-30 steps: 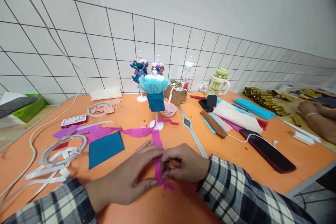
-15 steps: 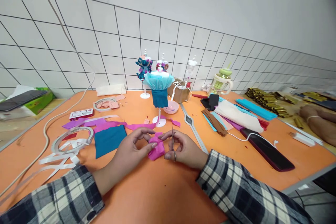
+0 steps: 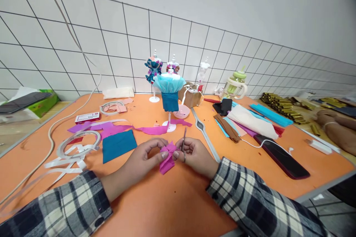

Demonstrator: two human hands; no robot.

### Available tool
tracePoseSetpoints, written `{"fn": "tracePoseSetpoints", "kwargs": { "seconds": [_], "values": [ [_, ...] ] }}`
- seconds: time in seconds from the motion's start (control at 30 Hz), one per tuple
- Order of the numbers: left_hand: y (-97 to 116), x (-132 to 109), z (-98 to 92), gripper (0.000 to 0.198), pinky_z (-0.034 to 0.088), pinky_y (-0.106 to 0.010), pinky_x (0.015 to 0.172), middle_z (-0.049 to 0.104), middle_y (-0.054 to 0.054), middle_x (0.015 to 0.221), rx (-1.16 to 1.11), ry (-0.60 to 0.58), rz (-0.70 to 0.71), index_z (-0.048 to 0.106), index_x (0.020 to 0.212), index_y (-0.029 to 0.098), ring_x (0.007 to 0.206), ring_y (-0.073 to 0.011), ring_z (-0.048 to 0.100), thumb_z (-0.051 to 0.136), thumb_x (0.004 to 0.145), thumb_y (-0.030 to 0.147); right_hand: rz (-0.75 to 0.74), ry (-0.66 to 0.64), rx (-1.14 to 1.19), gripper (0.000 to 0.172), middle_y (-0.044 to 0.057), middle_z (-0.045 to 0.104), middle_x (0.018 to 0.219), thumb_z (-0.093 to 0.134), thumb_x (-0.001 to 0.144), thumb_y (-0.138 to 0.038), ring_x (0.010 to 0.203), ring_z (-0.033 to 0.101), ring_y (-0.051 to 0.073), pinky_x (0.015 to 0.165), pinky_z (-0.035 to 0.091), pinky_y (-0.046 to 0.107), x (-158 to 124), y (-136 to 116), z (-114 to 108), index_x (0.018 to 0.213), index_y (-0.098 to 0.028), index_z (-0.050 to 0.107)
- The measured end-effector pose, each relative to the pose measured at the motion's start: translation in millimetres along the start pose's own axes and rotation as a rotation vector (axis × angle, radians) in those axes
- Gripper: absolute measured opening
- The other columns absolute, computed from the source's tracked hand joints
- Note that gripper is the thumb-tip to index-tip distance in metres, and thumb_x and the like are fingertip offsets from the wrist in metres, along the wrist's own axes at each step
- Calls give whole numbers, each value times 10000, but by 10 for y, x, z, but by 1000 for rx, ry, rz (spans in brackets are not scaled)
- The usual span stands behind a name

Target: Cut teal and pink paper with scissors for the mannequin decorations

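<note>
"Where's the crumpled magenta paper-like strip (image 3: 167, 164)?"

"Lower centre of the frame, held between both hands, probably to keep it steady and in sight."

"And the small metal scissors (image 3: 184, 139)?"

"Upright in the right hand (image 3: 197, 157), likely tucked so the fingertips can share the strip."

"How do the fingers sit?"

"Left hand (image 3: 143, 157): thumb and fingers pinched on the strip. Right: thumb and forefinger narrowly apart at its edge, scissors in their grasp."

"Beyond?"

"A teal-skirted white miniature mannequin (image 3: 170, 102), mid-frame."
</note>
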State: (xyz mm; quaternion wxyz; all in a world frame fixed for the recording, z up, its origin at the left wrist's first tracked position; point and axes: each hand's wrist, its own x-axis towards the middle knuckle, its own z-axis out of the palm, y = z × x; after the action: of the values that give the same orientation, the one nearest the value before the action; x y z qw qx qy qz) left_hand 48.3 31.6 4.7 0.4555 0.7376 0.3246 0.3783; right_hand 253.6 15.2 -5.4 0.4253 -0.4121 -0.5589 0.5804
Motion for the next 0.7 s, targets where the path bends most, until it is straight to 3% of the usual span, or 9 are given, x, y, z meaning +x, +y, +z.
{"fn": "tracePoseSetpoints", "kwargs": {
  "seconds": [0.1,0.23,0.4,0.53,0.6,0.7],
  "values": [
    [2,1,24,245,516,-319,768,728,-33,862,-141,-77,-80,675,888,207,829,-227,670,730,837,440,34,-18,26,477,-13,637,702,888,629,-501,665,606,134,663,480,263,-7,-50,-2,807,-182,581],
    [-65,18,14,302,488,-292,694,718,-23,775,-179,-120,-214,717,818,183,740,-202,640,786,786,475,64,5,21,487,-12,658,707,856,673,-533,486,476,68,476,384,202,-9,-51,-29,840,-179,567],
    [-140,22,-55,242,468,-281,682,664,-6,750,-394,-10,-262,718,764,187,716,-176,591,794,780,416,103,-136,33,608,4,685,726,754,712,-713,383,409,55,362,325,198,-35,-40,-85,927,-177,563],
    [-117,35,-64,246,475,-296,646,592,8,614,-633,76,-317,632,654,201,656,-177,570,793,765,349,163,-301,-72,686,53,719,788,701,721,-782,418,396,47,398,299,197,-77,-126,-111,960,-145,615],
    [-108,45,-57,256,471,-297,634,561,19,580,-640,91,-336,619,641,205,637,-174,555,799,762,340,162,-342,-99,703,50,724,780,717,709,-778,470,439,63,457,324,199,-93,-157,-114,1011,-151,618],
    [-114,54,-48,245,476,-297,672,560,27,589,-620,113,-351,643,671,200,668,-172,566,820,748,350,199,-469,-119,646,26,696,703,739,696,-760,561,534,93,550,361,211,-111,-141,-114,891,-154,631]
  ]
}}
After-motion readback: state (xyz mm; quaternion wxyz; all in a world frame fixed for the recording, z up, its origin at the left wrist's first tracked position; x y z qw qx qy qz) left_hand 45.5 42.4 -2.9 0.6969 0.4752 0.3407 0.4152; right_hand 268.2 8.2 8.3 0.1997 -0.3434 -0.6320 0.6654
